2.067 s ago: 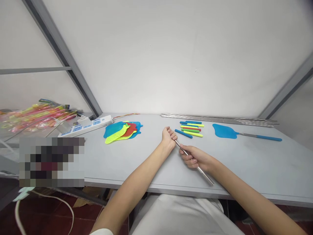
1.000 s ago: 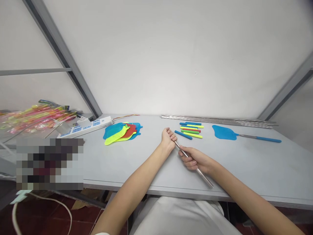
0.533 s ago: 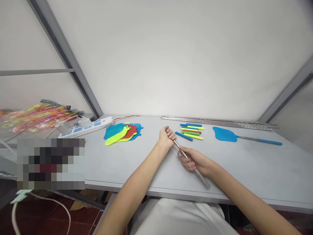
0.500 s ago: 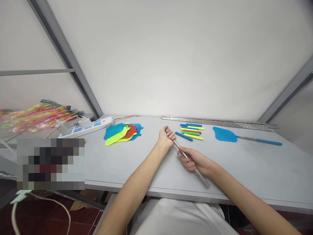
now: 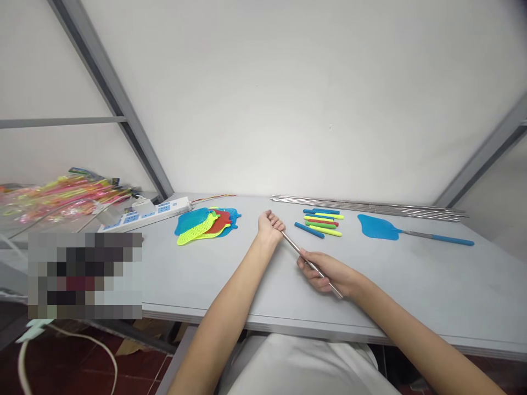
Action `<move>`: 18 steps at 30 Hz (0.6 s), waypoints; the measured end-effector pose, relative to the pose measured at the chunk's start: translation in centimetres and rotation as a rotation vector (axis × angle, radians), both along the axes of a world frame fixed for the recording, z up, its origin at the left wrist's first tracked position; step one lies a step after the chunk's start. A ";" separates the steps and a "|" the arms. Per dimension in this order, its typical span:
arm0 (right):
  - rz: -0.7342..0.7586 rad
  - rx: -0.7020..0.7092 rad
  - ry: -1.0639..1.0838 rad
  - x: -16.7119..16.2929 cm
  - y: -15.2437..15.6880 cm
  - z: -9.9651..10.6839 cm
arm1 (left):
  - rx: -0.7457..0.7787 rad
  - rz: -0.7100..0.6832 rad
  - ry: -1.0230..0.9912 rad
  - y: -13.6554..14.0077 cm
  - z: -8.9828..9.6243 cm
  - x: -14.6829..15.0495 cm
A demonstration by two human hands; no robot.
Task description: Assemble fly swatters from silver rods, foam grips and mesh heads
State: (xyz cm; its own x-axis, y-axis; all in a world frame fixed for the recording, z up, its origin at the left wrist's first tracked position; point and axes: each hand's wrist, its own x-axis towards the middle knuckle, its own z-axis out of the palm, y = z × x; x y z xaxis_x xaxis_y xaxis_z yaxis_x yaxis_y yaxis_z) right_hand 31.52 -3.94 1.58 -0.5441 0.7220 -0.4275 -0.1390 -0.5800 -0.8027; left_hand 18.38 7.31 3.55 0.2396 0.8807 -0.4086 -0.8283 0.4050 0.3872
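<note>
My left hand is closed in a fist round the far end of a thin metal tube. Lower on the tube, my right hand grips it with curled fingers, and the near end sticks out below the palm. The tube slants above the table, down to the right. Just beyond my hands lie several coloured plastic handles in blue, yellow, green and red. To the left are overlapping fly swatter heads in blue, yellow and red. An assembled blue fly swatter lies to the right.
Long metal rods lie along the wall at the back of the grey table. A white power strip sits at the left edge, with bagged colourful items beyond it. A grey frame post rises there.
My left hand has moved a little left, drawing the tube with it. More tube shows between my hands, and its near end sticks out less below my right hand, which is almost still.
</note>
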 end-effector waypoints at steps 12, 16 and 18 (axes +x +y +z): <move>0.023 -0.061 0.046 0.6 0.2 -0.5 | 0.090 0.156 0.018 -1.4 -0.4 1.8; 0.022 -0.068 0.058 0.8 0.3 -0.6 | 0.121 0.165 -0.005 -1.6 -0.5 1.9; 0.017 -0.075 0.063 0.8 0.3 -0.6 | 0.128 0.167 -0.013 -1.6 -0.6 2.0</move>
State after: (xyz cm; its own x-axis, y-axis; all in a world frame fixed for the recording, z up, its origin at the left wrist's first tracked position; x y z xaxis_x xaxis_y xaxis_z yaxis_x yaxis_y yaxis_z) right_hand 32.32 -3.67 0.96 -0.5832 0.6797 -0.4448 -0.1774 -0.6410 -0.7468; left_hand 20.36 5.74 2.92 0.0905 0.9531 -0.2887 -0.8848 0.2100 0.4160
